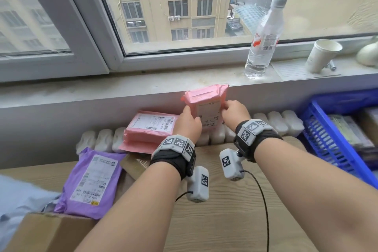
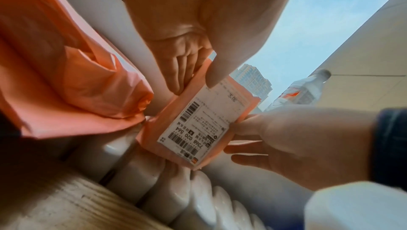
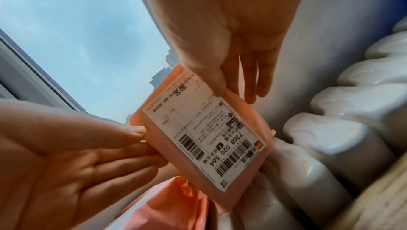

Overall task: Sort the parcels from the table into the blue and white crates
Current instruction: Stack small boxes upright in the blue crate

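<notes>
Left fingers: thumb on the label face, the other fingers behind; they pinch the left edge of the pink parcel.
Right fingers: same pinch on the right edge, thumb in front, the rest behind.
Left hand: raised over the radiator, wrist band with printed markers.
Right hand: level with the left, just right of the parcel.
Pink parcel: upright between both hands, above the radiator, white label toward the person, its top near the sill.
Box: brown, far left of the radiator, at the table's near edge.
Purple parcel: flat on the table, left of the radiator, label up, its near end on the box.
Pink stack: lies on the left part of the radiator, label up, just left of the left hand.
Bottle: clear, stands on the sill above the radiator's right end.
Cup: white paper, on the sill, right of the bottle.
Blue crate: right of the radiator, parcels inside.
</notes>
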{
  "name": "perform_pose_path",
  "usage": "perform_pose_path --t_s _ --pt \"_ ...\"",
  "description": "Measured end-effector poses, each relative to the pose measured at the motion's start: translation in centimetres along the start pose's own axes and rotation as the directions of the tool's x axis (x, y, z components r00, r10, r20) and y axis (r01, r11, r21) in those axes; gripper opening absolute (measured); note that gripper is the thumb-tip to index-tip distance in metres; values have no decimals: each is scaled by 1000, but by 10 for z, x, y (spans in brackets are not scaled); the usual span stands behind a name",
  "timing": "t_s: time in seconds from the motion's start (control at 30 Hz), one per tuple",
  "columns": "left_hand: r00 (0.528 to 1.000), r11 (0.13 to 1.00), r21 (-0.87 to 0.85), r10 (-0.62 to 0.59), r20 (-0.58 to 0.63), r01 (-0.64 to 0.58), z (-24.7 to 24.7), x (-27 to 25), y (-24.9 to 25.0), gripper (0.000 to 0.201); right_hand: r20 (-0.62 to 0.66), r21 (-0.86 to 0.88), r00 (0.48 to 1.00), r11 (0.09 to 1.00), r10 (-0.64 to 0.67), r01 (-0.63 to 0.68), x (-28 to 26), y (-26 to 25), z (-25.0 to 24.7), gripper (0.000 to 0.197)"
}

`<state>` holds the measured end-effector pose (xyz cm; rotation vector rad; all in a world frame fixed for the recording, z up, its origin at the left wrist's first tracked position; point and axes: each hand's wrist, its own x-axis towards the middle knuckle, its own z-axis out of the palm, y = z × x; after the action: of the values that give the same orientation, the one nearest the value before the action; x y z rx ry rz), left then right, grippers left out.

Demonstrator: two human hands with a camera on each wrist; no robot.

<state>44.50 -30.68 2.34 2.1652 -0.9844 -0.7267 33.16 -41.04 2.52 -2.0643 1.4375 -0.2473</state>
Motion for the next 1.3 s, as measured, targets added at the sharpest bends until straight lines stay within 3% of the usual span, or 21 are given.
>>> perform_pose_path --t_s 0.2,0.33,0.43,0.57,0.67,0.77,0.93,1.1,1.17,1.3 --pt "998 995 -98 -8 -59 2 -8 -49 10 26 -88 112 994 990 -70 80 -51 6 -35 25" --pt "981 997 -65 -41 -191 29 -18 -100 17 58 -125 126 978 975 -166 182 -98 8 -58 20" --pt "954 984 161 122 -275 -80 -23 -136 28 61 -117 71 960 962 -255 265 -134 12 -71 18" --pt "891 874 405 384 -241 -267 -23 -180 49 53 -117 -12 899 906 -422 423 -175 17 -82 15" --pt "863 791 536 461 -207 -295 -26 -209 58 41 -106 -33 859 865 -502 501 -201 17 -88 13" --pt "840 775 569 481 -252 -274 -32 -231 57 25 -115 -44 821 828 -559 558 -224 12 -93 12" --pt "819 830 494 461 -342 -261 -44 -263 58 24 -209 -11 801 820 -561 572 -255 1 -100 13" --pt "829 935 266 335 -448 -235 -75 -295 55 23 -386 92 801 846 -457 526 -288 -12 -120 28" --pt "849 976 50 210 -485 -213 -84 -308 49 19 -417 202 831 854 -368 479 -303 -15 -118 32" --pt "865 955 -239 35 -500 -177 -96 -327 32 12 -383 472 914 822 -134 318 -339 -18 -96 41"
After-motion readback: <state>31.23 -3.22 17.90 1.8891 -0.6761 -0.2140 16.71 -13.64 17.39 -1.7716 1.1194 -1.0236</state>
